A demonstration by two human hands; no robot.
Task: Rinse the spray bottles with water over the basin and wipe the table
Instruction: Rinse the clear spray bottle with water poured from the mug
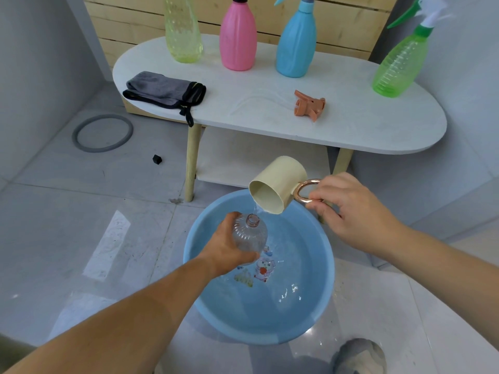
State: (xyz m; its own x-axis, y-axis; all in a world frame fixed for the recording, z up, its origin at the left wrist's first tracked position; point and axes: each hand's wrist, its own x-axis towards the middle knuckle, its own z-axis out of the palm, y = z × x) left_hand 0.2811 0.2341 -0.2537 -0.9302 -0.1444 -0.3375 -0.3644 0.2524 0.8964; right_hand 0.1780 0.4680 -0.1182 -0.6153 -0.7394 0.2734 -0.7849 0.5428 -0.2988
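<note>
Ahead of you, white oval table (351, 125) stands over the grey tiled floor. Below its front edge, on the floor, sits the blue basin (243, 314) w/ shallow water and a cartoon print on its bottom.

Along the tabletop's back edge, left to right: yellow-green bottle (183, 31), pink bottle (237, 39), blue bottle (296, 44), all upright. The green bottle (397, 66) w/ sprayer fitted stands toward the right end.

At the tabletop's left end, near the front edge, lies the folded grey cloth (162, 89), its black strap hanging over the edge.

Your right hand (351, 209) grips the cream cup (278, 184) by its metal handle, fingers curled round it. The cup is tipped over the basin's far rim, mouth facing you, and a thin stream of water falls from its lip.

Your left hand (224, 252) wraps round the clear bottle (249, 234), held above the basin, cap off, open neck pointing up at the cup. The stream lands right at the neck; can't tell if it goes in.

Orange spray head (309, 104) lies mid-tabletop, its clear tube trailing left.
</note>
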